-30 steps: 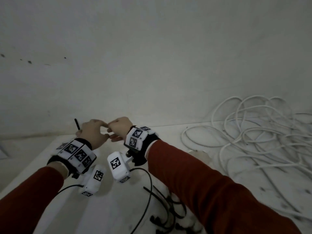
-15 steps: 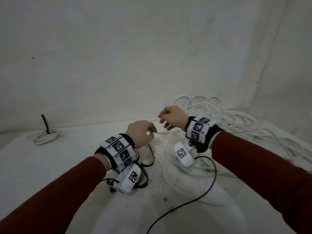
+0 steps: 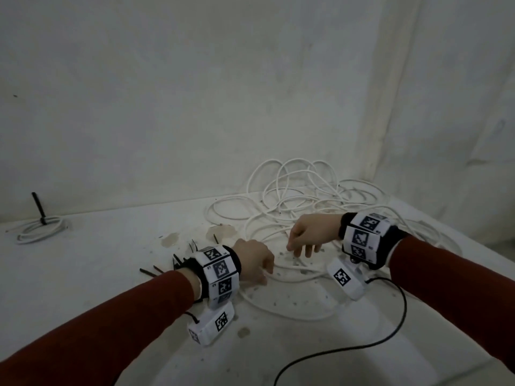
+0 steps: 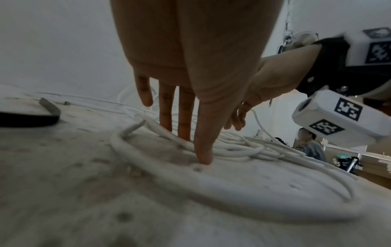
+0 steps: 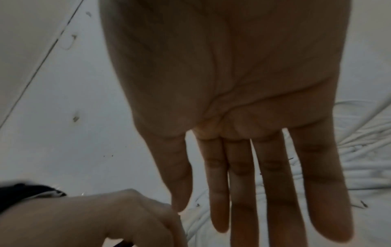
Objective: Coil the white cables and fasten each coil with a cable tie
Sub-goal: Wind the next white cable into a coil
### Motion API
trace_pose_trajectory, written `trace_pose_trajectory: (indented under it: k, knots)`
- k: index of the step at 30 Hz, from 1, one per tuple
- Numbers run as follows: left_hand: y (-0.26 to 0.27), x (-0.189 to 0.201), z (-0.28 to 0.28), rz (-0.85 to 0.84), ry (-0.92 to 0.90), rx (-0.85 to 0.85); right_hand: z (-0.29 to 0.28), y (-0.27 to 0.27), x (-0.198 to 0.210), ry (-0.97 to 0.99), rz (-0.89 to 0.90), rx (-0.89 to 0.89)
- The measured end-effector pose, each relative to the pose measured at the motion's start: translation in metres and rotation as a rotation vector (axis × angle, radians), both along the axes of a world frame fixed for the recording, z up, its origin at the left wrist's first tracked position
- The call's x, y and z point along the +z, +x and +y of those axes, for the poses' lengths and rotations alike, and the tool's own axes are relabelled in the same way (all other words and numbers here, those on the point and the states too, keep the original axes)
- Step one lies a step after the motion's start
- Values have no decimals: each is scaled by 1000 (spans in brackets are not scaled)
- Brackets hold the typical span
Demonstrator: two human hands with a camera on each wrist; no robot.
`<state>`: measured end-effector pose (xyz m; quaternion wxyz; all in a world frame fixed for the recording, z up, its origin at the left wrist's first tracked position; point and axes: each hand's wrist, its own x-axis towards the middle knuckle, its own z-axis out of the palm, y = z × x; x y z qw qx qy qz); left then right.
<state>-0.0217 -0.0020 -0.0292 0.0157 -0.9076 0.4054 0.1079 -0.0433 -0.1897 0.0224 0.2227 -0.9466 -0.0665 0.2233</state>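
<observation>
Nearest in the head view, a black lead (image 3: 370, 341) curves across the stained white worktop (image 3: 83, 274) below the right forearm; both arms wear red sleeves and marker-covered wrist bands. The left hand (image 3: 255, 261) is down on the worktop with its fingers (image 4: 202, 150) straight and a little apart, tips touching the near loops of loose white cable (image 3: 289, 277); it has hold of nothing. Just behind that wrist lie several black cable ties (image 3: 178, 263), partly hidden by the band. The right hand (image 3: 309, 235) hovers just beyond, over the same loops, fingers (image 5: 273, 183) straight, pointing down and spread, holding nothing; the two hands are near but apart. Farther back, the tangle of white cables (image 3: 306, 196) is heaped against the wall in the right corner. Well apart, at the far left edge, a finished coil (image 3: 39, 229) lies flat, bound with a black tie (image 3: 39, 206) whose tail sticks up.
</observation>
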Motion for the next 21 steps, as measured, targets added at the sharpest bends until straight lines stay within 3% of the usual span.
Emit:
trace_pose_trajectory:
  k: [4, 8, 14, 18, 21]
  knots:
    - [1, 8, -2, -1, -82, -26, 6, -10, -1, -19, 7, 82]
    - [2, 44, 3, -102, -367, -14, 12, -15, 4, 75, -10, 93]
    - [18, 112, 25, -351, -684, 64, 6, -7, 38, 401, -504, -67]
    - [23, 147, 42, -363, -875, 153, -5, -2, 58, 590, -622, -138]
    - [27, 168, 58, -401, -1020, 226, -11, -2, 65, 611, -660, -174]
